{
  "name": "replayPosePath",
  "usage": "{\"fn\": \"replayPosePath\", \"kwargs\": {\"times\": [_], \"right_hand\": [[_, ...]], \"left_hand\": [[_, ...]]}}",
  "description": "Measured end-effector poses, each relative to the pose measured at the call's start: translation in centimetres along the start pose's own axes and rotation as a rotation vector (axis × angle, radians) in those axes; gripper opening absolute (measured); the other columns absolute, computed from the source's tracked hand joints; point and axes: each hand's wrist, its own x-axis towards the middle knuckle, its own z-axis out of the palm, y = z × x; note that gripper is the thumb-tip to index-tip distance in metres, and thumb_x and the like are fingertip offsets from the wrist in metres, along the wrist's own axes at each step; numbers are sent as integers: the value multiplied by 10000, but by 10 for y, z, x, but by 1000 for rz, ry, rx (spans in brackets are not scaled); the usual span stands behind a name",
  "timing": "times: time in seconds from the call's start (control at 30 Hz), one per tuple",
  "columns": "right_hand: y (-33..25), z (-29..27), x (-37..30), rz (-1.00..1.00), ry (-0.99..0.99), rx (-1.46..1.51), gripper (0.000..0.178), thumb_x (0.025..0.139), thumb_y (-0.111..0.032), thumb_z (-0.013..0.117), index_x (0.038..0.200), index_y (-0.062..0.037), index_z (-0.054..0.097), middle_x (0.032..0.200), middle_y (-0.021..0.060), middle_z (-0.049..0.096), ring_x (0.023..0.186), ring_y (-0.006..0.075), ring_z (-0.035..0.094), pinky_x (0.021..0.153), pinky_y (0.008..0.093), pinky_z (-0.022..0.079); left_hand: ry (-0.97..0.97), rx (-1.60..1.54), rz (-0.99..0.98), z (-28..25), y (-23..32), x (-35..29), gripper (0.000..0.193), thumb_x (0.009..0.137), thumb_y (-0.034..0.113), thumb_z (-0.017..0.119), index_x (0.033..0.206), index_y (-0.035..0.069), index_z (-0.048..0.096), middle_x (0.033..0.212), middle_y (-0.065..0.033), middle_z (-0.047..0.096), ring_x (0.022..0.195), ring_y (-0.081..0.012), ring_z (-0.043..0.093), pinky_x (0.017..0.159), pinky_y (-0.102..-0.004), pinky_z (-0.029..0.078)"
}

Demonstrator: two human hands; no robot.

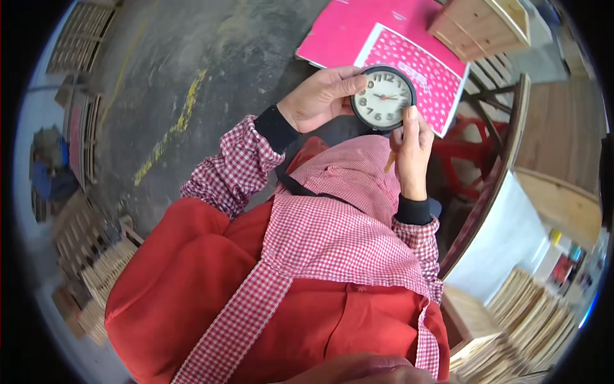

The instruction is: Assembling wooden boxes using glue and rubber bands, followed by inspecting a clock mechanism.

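A small round clock (384, 105) with a black rim, pale face and dark numerals is held up in front of me, face toward me. My left hand (326, 96) grips its left edge, with the thumb on the front of the rim and the fingers behind. At the clock's lower right, my right hand (412, 144) pinches the rim, its thumb tip by the edge of the face. A thin yellowish piece (390, 161) shows beside the right hand's fingers; its kind I cannot make out. The clock's back is hidden.
Beyond the clock lie a bright pink board (358, 32) and a pink patterned sheet (441, 96). A wooden box (476, 32) stands on the far right. A red plastic stool (464, 153) is under the table edge. Stacked wooden slats (531, 320) fill the lower right; pallets (80, 38) stand left.
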Motion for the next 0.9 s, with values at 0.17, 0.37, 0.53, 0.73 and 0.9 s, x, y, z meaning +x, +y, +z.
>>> {"fn": "replayPosePath", "kwargs": {"times": [0.17, 0.37, 0.53, 0.73, 0.9], "right_hand": [[-6, -25, -22, -31, 174, 13, 389, 1014, -362, 415, 722, -108, 452, 532, -78, 328, 444, 28, 267, 421, 205, 189], [-9, -50, -53, -133, 424, 99, 388, 1015, -367, 411, 737, -103, 473, 520, -79, 319, 433, 27, 250, 419, 197, 185], [-18, -60, -90, -183, 680, 41, 376, 1012, -369, 417, 774, -93, 509, 534, -85, 324, 443, 20, 248, 419, 198, 191], [-19, -70, -138, -282, 808, -6, 360, 1010, -377, 420, 818, -90, 522, 575, -84, 368, 462, 13, 289, 417, 194, 216], [-30, -70, -175, -396, 822, 114, 264, 981, -321, 507, 870, -82, 521, 608, -78, 401, 472, 5, 317, 423, 187, 247]], "left_hand": [[-150, 105, -120, 22, -5, 35, 480, 941, 313, 576, 1290, -1, 478, 1229, -77, 577, 1142, -160, 553, 981, -348, 454], [-314, 137, -252, 63, -19, 73, 449, 940, 294, 582, 1276, 10, 494, 1210, -70, 588, 1135, -157, 558, 984, -344, 456], [-469, 144, -383, 100, -39, 93, 399, 946, 268, 579, 1261, 28, 522, 1140, -50, 612, 1058, -148, 585, 944, -335, 478], [-629, 156, -472, 140, -59, 91, 336, 954, 267, 566, 1195, 34, 550, 1117, -45, 618, 1030, -144, 593, 923, -322, 484], [-724, 157, -466, 181, -59, 64, 324, 954, 270, 564, 1178, 36, 555, 1116, -48, 620, 1016, -138, 597, 918, -316, 486]]}}
